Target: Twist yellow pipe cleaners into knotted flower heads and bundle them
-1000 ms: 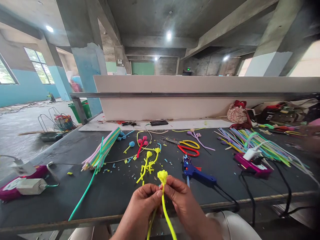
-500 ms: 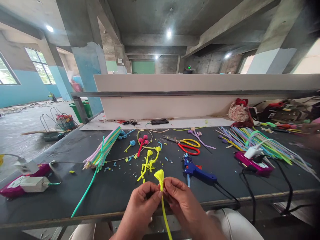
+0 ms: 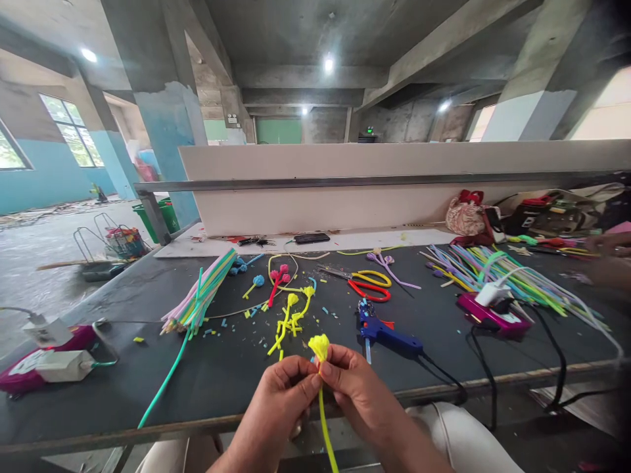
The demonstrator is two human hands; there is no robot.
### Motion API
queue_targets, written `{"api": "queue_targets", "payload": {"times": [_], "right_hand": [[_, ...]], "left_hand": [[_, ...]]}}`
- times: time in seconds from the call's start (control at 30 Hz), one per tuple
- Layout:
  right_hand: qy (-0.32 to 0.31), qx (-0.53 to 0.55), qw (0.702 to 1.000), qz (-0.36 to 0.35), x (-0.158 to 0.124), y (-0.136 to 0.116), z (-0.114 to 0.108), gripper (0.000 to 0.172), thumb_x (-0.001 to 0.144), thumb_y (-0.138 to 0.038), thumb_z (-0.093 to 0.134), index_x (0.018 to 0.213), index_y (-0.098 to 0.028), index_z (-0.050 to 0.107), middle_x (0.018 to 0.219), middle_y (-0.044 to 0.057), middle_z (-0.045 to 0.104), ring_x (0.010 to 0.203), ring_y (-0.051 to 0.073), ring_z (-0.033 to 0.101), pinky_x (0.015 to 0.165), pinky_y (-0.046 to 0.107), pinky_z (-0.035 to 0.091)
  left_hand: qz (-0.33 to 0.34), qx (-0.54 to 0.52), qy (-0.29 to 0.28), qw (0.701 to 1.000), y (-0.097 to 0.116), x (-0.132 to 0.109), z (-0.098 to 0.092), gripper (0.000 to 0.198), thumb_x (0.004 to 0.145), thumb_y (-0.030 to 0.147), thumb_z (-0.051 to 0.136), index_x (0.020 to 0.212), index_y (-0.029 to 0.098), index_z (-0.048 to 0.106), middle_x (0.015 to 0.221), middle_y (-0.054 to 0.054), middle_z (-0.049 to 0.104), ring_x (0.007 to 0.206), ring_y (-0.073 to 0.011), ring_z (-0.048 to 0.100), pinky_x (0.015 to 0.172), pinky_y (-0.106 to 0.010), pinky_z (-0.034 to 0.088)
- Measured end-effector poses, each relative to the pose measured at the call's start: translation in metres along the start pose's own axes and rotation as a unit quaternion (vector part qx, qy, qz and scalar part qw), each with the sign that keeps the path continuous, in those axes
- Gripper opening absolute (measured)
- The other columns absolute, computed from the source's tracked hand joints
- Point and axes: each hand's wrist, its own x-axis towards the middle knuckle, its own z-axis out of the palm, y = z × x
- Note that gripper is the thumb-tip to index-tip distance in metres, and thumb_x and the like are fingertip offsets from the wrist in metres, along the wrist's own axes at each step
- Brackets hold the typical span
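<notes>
the left hand (image 3: pixel 279 404) and right hand (image 3: pixel 362 391) each had a tight fingertip grip on the yellow fuzzy stem (image 3: pixel 324 420), just under its curled head (image 3: pixel 319 344), over the tabletop (image 3: pixel 221 374) edge. left came from 9 o'clock, right from 3; the stem ran 12 to 6.

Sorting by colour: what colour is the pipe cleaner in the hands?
The pipe cleaner is yellow; head view.

— What colour is the stem you're pinching?
— My pipe cleaner (image 3: pixel 319 347) is bright yellow, set against the black desk (image 3: pixel 221 374).
— And the tools?
— The glue gun (image 3: pixel 384 334) is blue with a black cord. Toward the far edge, the scissors (image 3: pixel 369 286) have one yellow and one red handle. Near the right edge, the power strip (image 3: pixel 488 316) is magenta with a white plug
</notes>
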Motion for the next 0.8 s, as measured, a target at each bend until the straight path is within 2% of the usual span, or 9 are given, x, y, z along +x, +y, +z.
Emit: {"api": "queue_targets", "payload": {"times": [0.17, 0.27, 0.33, 0.47, 0.63, 0.8], "right_hand": [[0.077, 0.037, 0.994, -0.073, 0.001, 0.015, 0.004, 0.022, 0.062, -0.028, 0.079, 0.065, -0.016, 0.06, 0.057, -0.004, 0.054, 0.052, 0.009, 0.047, 0.05, 0.021, 0.039], [0.124, 0.069, 0.985, -0.1, 0.002, 0.021, 0.006, 0.021, 0.063, -0.026, 0.078, 0.065, -0.018, 0.059, 0.054, -0.006, 0.051, 0.049, 0.008, 0.045, 0.047, 0.02, 0.037], [0.112, 0.07, 0.988, -0.083, 0.001, 0.018, 0.008, 0.021, 0.064, -0.026, 0.078, 0.066, -0.018, 0.058, 0.054, -0.006, 0.052, 0.047, 0.008, 0.045, 0.046, 0.02, 0.036], [0.037, 0.058, 0.998, -0.014, 0.0, 0.005, 0.008, 0.019, 0.07, -0.03, 0.073, 0.069, -0.017, 0.06, 0.06, -0.002, 0.057, 0.051, 0.011, 0.051, 0.048, 0.022, 0.039], [0.04, 0.056, 0.998, 0.003, 0.001, 0.002, 0.002, 0.019, 0.077, -0.034, 0.068, 0.073, -0.017, 0.062, 0.062, -0.002, 0.057, 0.053, 0.01, 0.051, 0.051, 0.022, 0.039], [0.018, 0.066, 0.998, -0.013, 0.003, 0.005, 0.001, 0.016, 0.076, -0.031, 0.069, 0.072, -0.018, 0.062, 0.063, -0.003, 0.056, 0.055, 0.009, 0.05, 0.055, 0.022, 0.04]], "left_hand": [[0.067, -0.002, 0.042, 0.997, -0.001, -0.005, 0.014, 0.039, 0.063, 0.048, 0.071, 0.062, 0.013, 0.056, 0.045, 0.007, 0.04, 0.042, -0.0031, 0.031, 0.04, -0.016, 0.022], [0.065, -0.031, 0.057, 0.996, -0.002, -0.006, 0.021, 0.038, 0.064, 0.048, 0.07, 0.063, 0.013, 0.055, 0.045, 0.008, 0.04, 0.042, -0.0031, 0.031, 0.04, -0.016, 0.023], [0.047, -0.03, 0.053, 0.997, -0.001, -0.004, 0.021, 0.038, 0.064, 0.048, 0.07, 0.064, 0.013, 0.055, 0.044, 0.008, 0.042, 0.04, -0.0032, 0.031, 0.039, -0.016, 0.023], [0.038, -0.001, 0.038, 0.999, 0.003, 0.0, 0.011, 0.032, 0.068, 0.044, 0.067, 0.069, 0.013, 0.057, 0.047, 0.005, 0.049, 0.038, -0.0039, 0.037, 0.038, -0.017, 0.026], [0.043, 0.03, 0.032, 0.998, 0.007, 0.003, 0.003, 0.025, 0.07, 0.036, 0.065, 0.075, 0.012, 0.06, 0.049, 0.003, 0.054, 0.039, -0.0056, 0.043, 0.041, -0.018, 0.033], [0.046, 0.054, 0.033, 0.997, 0.006, 0.005, 0.004, 0.023, 0.068, 0.035, 0.066, 0.071, 0.013, 0.06, 0.048, 0.004, 0.051, 0.039, -0.006, 0.042, 0.039, -0.018, 0.033]]}}
